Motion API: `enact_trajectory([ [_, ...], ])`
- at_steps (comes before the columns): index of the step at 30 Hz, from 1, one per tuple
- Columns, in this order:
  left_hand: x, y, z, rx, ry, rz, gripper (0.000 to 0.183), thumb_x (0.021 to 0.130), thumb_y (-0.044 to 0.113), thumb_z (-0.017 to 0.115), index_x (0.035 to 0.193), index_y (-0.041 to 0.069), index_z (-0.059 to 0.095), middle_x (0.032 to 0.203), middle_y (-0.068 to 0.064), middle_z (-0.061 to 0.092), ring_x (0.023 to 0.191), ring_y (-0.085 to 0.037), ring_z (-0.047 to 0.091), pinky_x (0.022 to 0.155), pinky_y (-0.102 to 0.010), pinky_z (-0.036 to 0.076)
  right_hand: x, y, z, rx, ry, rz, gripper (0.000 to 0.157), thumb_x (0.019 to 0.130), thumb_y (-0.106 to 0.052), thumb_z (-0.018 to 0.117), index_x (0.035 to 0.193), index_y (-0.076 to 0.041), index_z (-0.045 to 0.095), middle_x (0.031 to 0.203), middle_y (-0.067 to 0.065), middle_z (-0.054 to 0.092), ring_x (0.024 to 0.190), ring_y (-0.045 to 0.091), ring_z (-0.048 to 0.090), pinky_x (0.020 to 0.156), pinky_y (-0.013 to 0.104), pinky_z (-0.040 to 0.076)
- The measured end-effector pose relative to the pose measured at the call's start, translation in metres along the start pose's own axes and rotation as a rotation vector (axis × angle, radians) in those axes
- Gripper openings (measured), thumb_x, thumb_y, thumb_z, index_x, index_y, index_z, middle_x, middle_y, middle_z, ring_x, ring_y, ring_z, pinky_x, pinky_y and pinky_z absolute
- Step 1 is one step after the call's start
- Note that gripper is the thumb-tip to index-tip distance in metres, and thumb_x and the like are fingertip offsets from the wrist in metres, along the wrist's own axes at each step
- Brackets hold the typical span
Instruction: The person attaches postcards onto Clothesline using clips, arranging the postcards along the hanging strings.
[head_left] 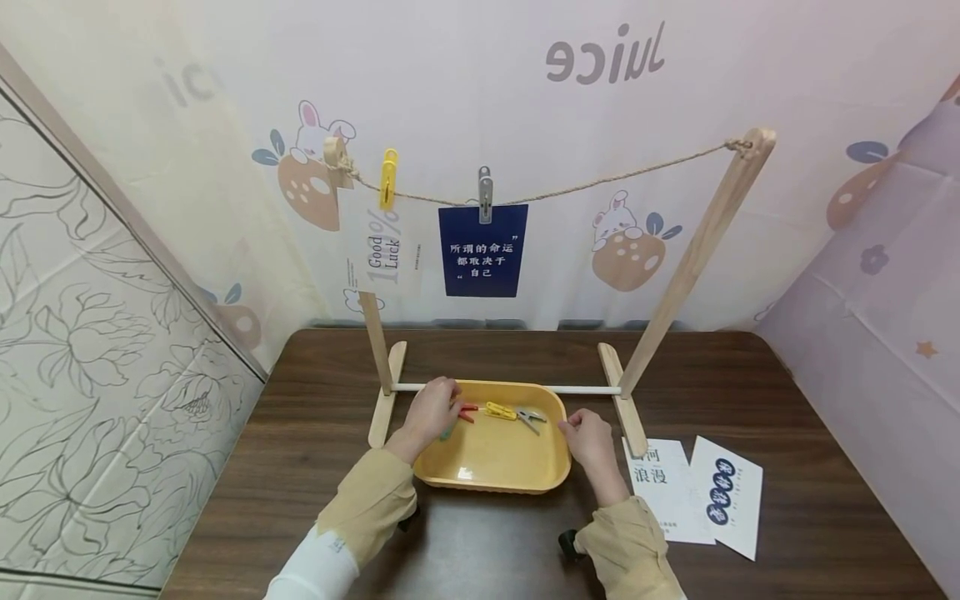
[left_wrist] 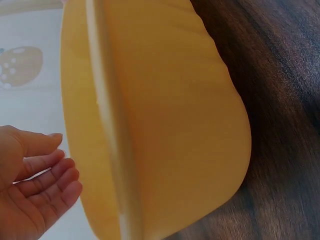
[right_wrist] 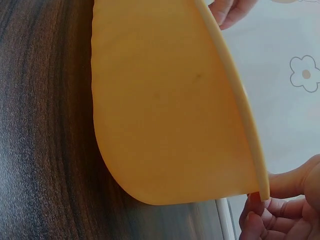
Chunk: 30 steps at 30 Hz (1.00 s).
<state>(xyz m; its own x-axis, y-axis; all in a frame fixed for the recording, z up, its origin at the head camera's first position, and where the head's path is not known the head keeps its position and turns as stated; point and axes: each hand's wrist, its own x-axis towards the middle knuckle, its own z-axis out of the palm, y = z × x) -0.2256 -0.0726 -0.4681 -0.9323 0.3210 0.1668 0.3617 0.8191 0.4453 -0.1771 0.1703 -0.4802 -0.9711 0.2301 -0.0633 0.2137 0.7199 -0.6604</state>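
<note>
Under the left hand [head_left: 432, 412], fingers loosely bent and gripping nothing in the left wrist view, sits the left end of the yellow tray [head_left: 495, 462]; just right of those fingertips come the red clip [head_left: 469, 407], the yellow clip [head_left: 500, 410] and, farthest along, the grey clip [head_left: 528, 423]! Over at the other end, the right hand [head_left: 588, 442] has the tray's rim pinched between thumb and fingers. Trouble could start right there: a sharp tug might tip the tray and slide the clips away from the left fingers, while a careless reach could knock red into yellow. Hard to read: the left fingers partly cover the red clip, the greenish piece [head_left: 447, 432] below them barely peeks out, and the tray's wall hides every clip from both wrist views
</note>
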Motion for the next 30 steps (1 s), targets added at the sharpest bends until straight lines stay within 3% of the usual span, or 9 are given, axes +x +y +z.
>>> enact_trajectory([
  [6, 0.003, -0.001, 0.006, 0.087, -0.060, -0.050, 0.019, 0.079, 0.009, 0.064, 0.062, 0.007, 0.057, 0.070, -0.006, 0.061, 0.068, -0.021, 0.058, 0.062, -0.032, 0.047, 0.000, -0.001, -0.001, -0.004, -0.010, 0.017, 0.019, 0.082, -0.015, 0.061, 0.072, -0.001, 0.053, 0.062, 0.006, 0.051, 0.059, 0.021, 0.050, 0.051, 0.032, 0.040],
  [10, 0.004, -0.003, 0.009, 0.109, -0.102, -0.101, 0.014, 0.079, 0.008, 0.064, 0.066, 0.004, 0.061, 0.075, -0.010, 0.064, 0.067, -0.020, 0.059, 0.062, -0.031, 0.047, 0.000, -0.001, 0.000, -0.003, -0.014, 0.022, 0.019, 0.083, -0.016, 0.060, 0.073, -0.001, 0.053, 0.064, 0.007, 0.052, 0.060, 0.022, 0.051, 0.052, 0.033, 0.041],
  [15, 0.005, -0.006, 0.012, 0.115, -0.096, -0.125, 0.020, 0.079, 0.011, 0.065, 0.061, 0.004, 0.058, 0.068, -0.010, 0.060, 0.058, -0.017, 0.052, 0.057, -0.030, 0.045, 0.000, 0.000, 0.001, 0.003, -0.016, 0.031, 0.019, 0.083, -0.015, 0.060, 0.074, 0.000, 0.053, 0.064, 0.007, 0.052, 0.060, 0.022, 0.051, 0.053, 0.033, 0.042],
  [22, 0.006, -0.009, 0.015, 0.046, -0.141, -0.144, 0.017, 0.080, 0.011, 0.065, 0.067, 0.001, 0.058, 0.062, -0.007, 0.056, 0.053, -0.015, 0.049, 0.053, -0.027, 0.043, 0.001, -0.001, 0.002, 0.024, -0.018, 0.064, 0.018, 0.083, -0.015, 0.060, 0.074, 0.000, 0.054, 0.065, 0.008, 0.052, 0.060, 0.022, 0.051, 0.051, 0.031, 0.041],
  [27, 0.006, -0.009, 0.016, -0.023, -0.182, -0.187, 0.030, 0.080, 0.013, 0.066, 0.056, 0.007, 0.048, 0.046, 0.002, 0.037, 0.042, -0.009, 0.032, 0.043, -0.021, 0.028, -0.001, -0.002, 0.002, 0.027, -0.018, 0.070, 0.018, 0.083, -0.015, 0.060, 0.074, -0.001, 0.054, 0.065, 0.008, 0.052, 0.060, 0.022, 0.051, 0.051, 0.031, 0.041],
  [30, 0.006, -0.011, 0.018, -0.039, -0.183, -0.189, 0.037, 0.080, 0.013, 0.066, 0.051, 0.009, 0.043, 0.044, 0.004, 0.033, 0.040, -0.008, 0.030, 0.041, -0.019, 0.026, -0.001, -0.002, 0.002, 0.025, -0.014, 0.068, 0.018, 0.083, -0.015, 0.060, 0.073, -0.001, 0.054, 0.064, 0.008, 0.052, 0.061, 0.022, 0.050, 0.052, 0.031, 0.040],
])
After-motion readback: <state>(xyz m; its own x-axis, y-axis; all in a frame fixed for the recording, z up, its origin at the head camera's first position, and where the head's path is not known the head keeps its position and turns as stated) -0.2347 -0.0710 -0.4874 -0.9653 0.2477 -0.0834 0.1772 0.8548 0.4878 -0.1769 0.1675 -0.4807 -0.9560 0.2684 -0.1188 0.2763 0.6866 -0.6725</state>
